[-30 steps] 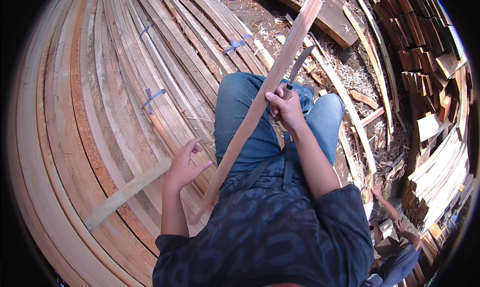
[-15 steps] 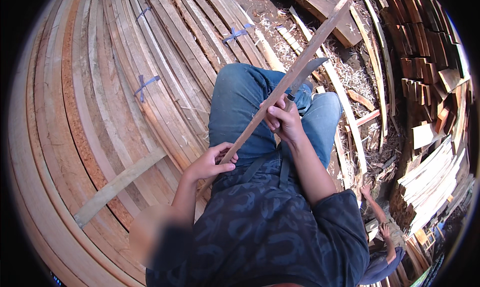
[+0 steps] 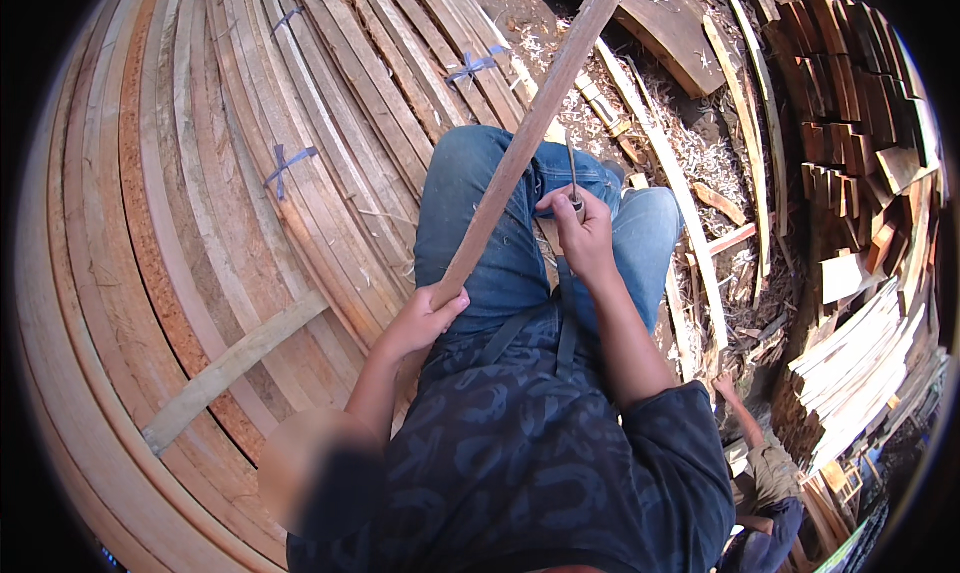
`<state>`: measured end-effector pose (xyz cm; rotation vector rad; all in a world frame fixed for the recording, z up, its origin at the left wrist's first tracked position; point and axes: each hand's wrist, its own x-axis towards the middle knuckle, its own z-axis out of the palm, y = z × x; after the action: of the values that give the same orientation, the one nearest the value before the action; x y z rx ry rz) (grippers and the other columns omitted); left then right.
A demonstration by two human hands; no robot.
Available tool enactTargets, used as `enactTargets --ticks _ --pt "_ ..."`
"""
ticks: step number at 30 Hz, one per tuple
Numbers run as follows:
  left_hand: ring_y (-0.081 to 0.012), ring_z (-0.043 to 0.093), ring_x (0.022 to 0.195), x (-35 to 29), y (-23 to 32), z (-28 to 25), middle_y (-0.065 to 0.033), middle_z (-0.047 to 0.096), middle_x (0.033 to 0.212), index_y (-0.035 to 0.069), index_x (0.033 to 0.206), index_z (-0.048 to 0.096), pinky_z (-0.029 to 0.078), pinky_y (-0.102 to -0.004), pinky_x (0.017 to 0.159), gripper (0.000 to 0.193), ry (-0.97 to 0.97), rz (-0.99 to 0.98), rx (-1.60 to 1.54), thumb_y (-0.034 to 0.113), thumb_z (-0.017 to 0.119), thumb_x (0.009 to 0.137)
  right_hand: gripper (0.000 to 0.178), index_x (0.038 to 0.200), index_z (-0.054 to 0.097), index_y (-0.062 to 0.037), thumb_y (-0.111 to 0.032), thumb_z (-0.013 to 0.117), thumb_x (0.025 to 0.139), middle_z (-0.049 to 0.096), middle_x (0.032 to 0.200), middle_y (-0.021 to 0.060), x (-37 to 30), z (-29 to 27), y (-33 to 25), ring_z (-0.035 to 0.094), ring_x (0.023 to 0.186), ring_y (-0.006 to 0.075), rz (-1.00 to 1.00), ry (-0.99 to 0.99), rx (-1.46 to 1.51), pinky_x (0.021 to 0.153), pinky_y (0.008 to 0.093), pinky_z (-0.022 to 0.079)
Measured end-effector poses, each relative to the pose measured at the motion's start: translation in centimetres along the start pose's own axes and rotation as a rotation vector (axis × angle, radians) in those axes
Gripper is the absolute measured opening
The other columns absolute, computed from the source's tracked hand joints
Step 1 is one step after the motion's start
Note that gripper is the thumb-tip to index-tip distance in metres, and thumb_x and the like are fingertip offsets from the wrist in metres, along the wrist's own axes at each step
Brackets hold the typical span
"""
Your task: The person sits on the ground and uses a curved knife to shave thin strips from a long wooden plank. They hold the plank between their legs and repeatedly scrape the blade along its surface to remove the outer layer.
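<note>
A long wooden strip point(image 3: 520, 158) slants across my lap, its far end up past my knees toward the top of the picture. My left hand point(image 3: 418, 323) is closed around its lower part. A curved knife point(image 3: 572, 165) is in my right hand point(image 3: 588, 235), fingers wrapped around the handle. Its blade points away from me and shows almost edge-on, as a thin line. Knife and right hand sit just right of the strip, and a gap shows between blade and wood. My left palm hides some of the strip's lower part.
Long planks point(image 3: 190, 233) cover the left side, some tied with blue strips point(image 3: 290, 163). Shavings and loose slats point(image 3: 665, 163) litter the ground ahead, beside a thick board point(image 3: 675, 38). Stacked wood point(image 3: 850, 103) stands at right. Another person point(image 3: 775, 483) is at lower right.
The strip has turned steeper, its far end shifting left and away from me. The knife has swung from a broadside view to edge-on, and right hand and blade now sit apart from the wood.
</note>
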<state>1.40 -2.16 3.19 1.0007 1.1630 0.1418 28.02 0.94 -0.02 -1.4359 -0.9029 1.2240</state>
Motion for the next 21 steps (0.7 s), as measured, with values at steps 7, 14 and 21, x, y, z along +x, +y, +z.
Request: enactTargets --ticks 7,14,21 --pt "-0.0079 0.050 0.057 0.8 -0.5 0.1 0.0001 0.050 0.066 0.001 0.088 0.058 0.046 -0.0260 0.052 0.029 0.014 -0.051 -0.089 0.025 0.050 0.102 0.046 0.070 0.059 -0.0023 -0.044 0.062 0.090 0.058 0.059 0.0182 -1.5 -2.5 -1.9 0.061 0.060 0.0389 -0.072 -0.044 -0.776 0.056 0.0452 0.047" --pt "-0.0081 0.051 0.056 0.8 -0.8 0.7 -0.0012 0.052 0.066 -0.002 0.089 0.059 0.047 -0.0257 0.051 0.029 0.071 -0.010 -0.022 0.024 0.051 0.101 0.050 0.067 0.059 -0.0050 -0.050 0.062 0.089 0.061 0.058 0.0140 -0.4 -1.9 -1.1 0.063 0.057 0.0358 -0.119 -0.055 -1.003 0.053 0.0458 0.049" --pt "-0.0087 0.052 0.053 1.2 -0.6 1.2 -0.0024 0.054 0.066 -0.002 0.089 0.060 0.047 -0.0251 0.049 0.026 0.123 0.004 0.041 0.020 0.052 0.100 0.052 0.063 0.055 -0.0073 -0.054 0.062 0.087 0.061 0.057 0.0125 1.4 -2.6 1.9 0.063 0.055 0.0318 -0.249 0.002 -1.131 0.048 0.0428 0.048"
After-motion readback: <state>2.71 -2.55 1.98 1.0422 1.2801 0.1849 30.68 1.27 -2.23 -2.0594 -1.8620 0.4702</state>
